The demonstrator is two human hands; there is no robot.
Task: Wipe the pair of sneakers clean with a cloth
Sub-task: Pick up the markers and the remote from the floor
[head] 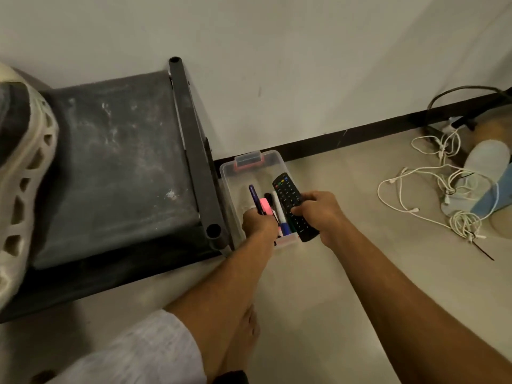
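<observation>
Both arms stretched forward. Left hand (259,221) fisted round pens (259,202); right hand (318,210) gripping remote (291,202), over clear box (235,173). Sneaker (22,162) on bench (116,162), nine o'clock.

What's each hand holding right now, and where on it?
Right hand holds the black remote around its lower half. Left hand clasps a bundle of pens and markers near their lower ends, over the clear box.
</observation>
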